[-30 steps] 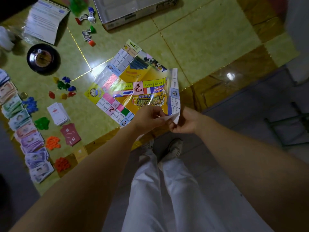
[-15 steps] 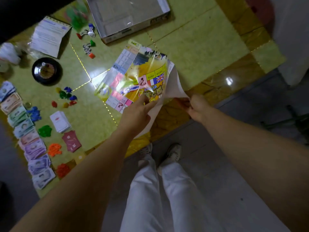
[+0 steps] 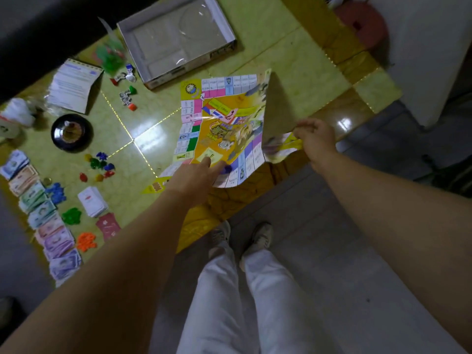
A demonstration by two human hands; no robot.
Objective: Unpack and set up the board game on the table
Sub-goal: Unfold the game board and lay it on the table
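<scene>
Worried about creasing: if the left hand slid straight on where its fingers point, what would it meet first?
Probably the game board sheet itself: the left hand rests its fingers on it. Beyond that, the raised flap the right hand holds, though depth is unclear.

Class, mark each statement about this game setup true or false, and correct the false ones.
1. The right hand grips an edge of the game board. True.
2. The left hand presses on the game board with straight fingers. True.
3. The box is closed. False: it lies open.
4. The paper money sits inside the box. False: it lies in stacks along the left edge of the table.
5. The red cards lie on the game board. False: they lie on the table, left of it.
</scene>
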